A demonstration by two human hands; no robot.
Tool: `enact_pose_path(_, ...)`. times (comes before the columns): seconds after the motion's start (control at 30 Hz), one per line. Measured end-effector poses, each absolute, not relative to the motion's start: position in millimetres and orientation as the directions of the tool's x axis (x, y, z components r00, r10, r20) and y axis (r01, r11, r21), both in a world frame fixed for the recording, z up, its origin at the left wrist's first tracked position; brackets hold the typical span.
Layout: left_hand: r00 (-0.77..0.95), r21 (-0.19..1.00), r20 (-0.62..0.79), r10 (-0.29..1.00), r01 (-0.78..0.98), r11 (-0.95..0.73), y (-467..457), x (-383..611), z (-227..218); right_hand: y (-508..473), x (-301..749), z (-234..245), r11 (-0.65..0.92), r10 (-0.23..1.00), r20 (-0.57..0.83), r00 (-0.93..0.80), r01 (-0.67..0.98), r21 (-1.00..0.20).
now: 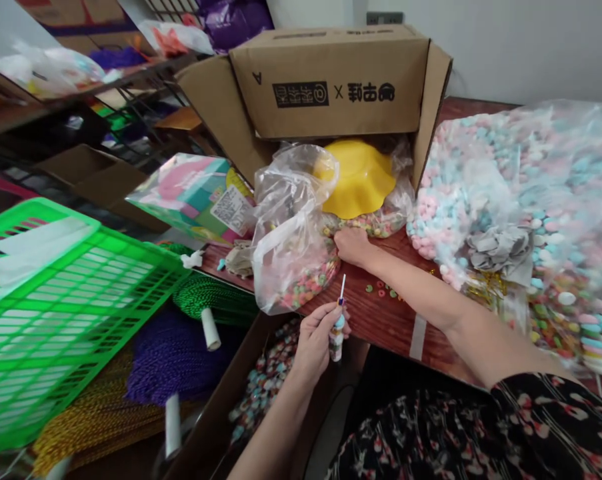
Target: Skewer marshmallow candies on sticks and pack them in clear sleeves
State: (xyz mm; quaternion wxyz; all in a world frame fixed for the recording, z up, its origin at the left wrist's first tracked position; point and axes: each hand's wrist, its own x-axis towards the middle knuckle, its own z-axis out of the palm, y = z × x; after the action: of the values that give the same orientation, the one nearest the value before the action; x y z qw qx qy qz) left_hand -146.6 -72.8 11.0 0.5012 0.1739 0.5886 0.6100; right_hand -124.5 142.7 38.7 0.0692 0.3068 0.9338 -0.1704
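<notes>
Upright in my left hand (317, 337) is a candy skewer (337, 333), its thumb and fingers closed around it. White, blue and brown pieces sit on it, and a bare white stick tip points up. My right hand (355, 247) is stretched forward to the red tabletop, with its fingers curled and largely hidden. It is at the edge of a clear bag of colourful rings (375, 225), under a yellow wavy-rimmed bowl (355, 180). Close by on the left stands an open clear bag (295, 247) of pastel rings. Several loose rings (382, 292) lie near my right forearm.
A cardboard box (331, 87) stands behind the bags. Large bags of pink and blue marshmallows (481, 160) fill the right side. At left are a green basket (105, 280) and bundles of purple cord (175, 353). A box of finished-looking skewers (265, 380) sits below the table edge.
</notes>
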Motion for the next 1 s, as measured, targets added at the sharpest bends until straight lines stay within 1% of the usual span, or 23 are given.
enact_pose_path(0.13, -0.407, 0.899, -0.368, 0.836, -0.385, 0.208, -70.6, -143.1, 8.5, 142.1, -95.3, 30.1, 0.778, 0.538, -0.163, -0.827, 0.562, -0.281)
enact_pose_path(0.27, -0.4, 0.897, -0.364, 0.841, -0.394, 0.201, -66.0, -134.3, 7.9, 145.8, -37.4, 34.1, 0.772, 0.531, -0.109, -0.84, 0.533, -0.347)
enact_pose_path(0.3, -0.396, 0.897, -0.362, 0.844, -0.394, 0.199, -64.1, -131.1, 8.2, 144.8, -21.1, 37.8, 0.757, 0.543, -0.081, -0.836, 0.53, -0.382)
enact_pose_path(0.33, -0.385, 0.897, -0.362, 0.849, -0.392, 0.204, -61.5, -127.3, 8.5, 141.9, -5.1, 42.3, 0.734, 0.558, -0.037, -0.829, 0.514, -0.444)
enact_pose_path(0.37, -0.369, 0.897, -0.363, 0.856, -0.386, 0.214, -58.3, -122.8, 8.7, 136.7, 9.7, 47.2, 0.695, 0.575, 0.028, -0.818, 0.469, -0.545)
enact_pose_path(0.43, -0.321, 0.898, -0.373, 0.871, -0.362, 0.251, -49.6, -111.2, 8.9, 119.8, 34.7, 57.2, 0.605, 0.606, 0.162, -0.779, 0.319, -0.73)
enact_pose_path(0.47, -0.292, 0.898, -0.378, 0.879, -0.347, 0.271, -44.3, -104.2, 9.0, 108.9, 44.4, 61.4, 0.577, 0.611, 0.218, -0.761, 0.239, -0.781)
enact_pose_path(0.5, -0.263, 0.899, -0.379, 0.887, -0.331, 0.286, -38.7, -96.5, 9.1, 97.1, 52.5, 64.4, 0.578, 0.603, 0.264, -0.753, 0.185, -0.795)
enact_pose_path(0.53, -0.238, 0.904, -0.369, 0.898, -0.317, 0.287, -33.1, -88.4, 9.3, 85.5, 59.4, 65.9, 0.607, 0.59, 0.308, -0.746, 0.159, -0.779)
enact_pose_path(0.57, -0.217, 0.911, -0.348, 0.912, -0.307, 0.274, -27.7, -80.2, 9.7, 74.7, 65.7, 65.6, 0.657, 0.566, 0.345, -0.749, 0.156, -0.737)
enact_pose_path(0.6, -0.196, 0.92, -0.321, 0.927, -0.298, 0.256, -23.0, -72.3, 10.2, 65.3, 71.8, 63.5, 0.701, 0.555, 0.366, -0.747, 0.183, -0.689)
enact_pose_path(0.7, -0.142, 0.931, -0.266, 0.953, -0.295, 0.216, -13.9, -52.2, 11.7, 47.9, 92.5, 49.8, 0.751, 0.597, 0.35, -0.722, 0.348, -0.561)
enact_pose_path(0.77, -0.114, 0.931, -0.26, 0.959, -0.293, 0.217, -11.8, -42.5, 12.2, 44.1, 107.9, 40.0, 0.743, 0.629, 0.335, -0.701, 0.415, -0.526)
enact_pose_path(0.83, -0.087, 0.938, -0.245, 0.966, -0.274, 0.213, -11.3, -35.0, 12.1, 43.7, 121.4, 33.5, 0.742, 0.63, 0.351, -0.692, 0.406, -0.533)
enact_pose_path(1.0, -0.047, 0.947, -0.209, 0.977, -0.257, 0.191, -8.4, -22.8, 10.4, 46.9, 138.1, 31.2, 0.704, 0.651, 0.433, -0.623, 0.282, -0.652)
